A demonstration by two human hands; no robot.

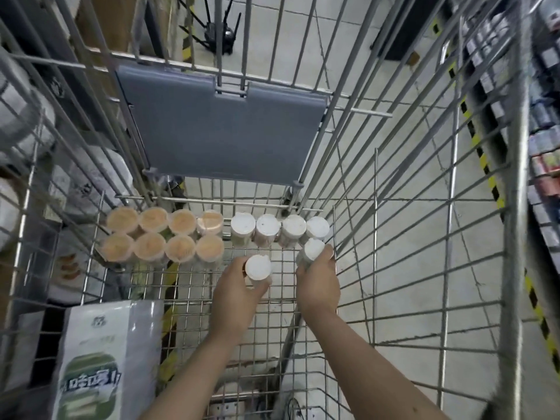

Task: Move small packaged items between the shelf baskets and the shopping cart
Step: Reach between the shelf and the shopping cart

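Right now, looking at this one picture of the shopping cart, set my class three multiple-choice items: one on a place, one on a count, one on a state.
1. Where do the orange-lidded jars stand in the cart?
A. far left
B. far right
C. under the grey flap

2. How many white-lidded jars are in view, held ones included?
A. four
B. six
C. nine

3. What is the left hand doing?
A. lying flat and bare on the cart floor
B. gripping a white-lidded jar
C. holding the green-and-white pack

Answers:
1 A: they form two rows at the far left, beside the white-lidded row.
2 B: four stand in the row, and each hand holds one more.
3 B: its fingers curl round a jar, just as the right hand grips another.
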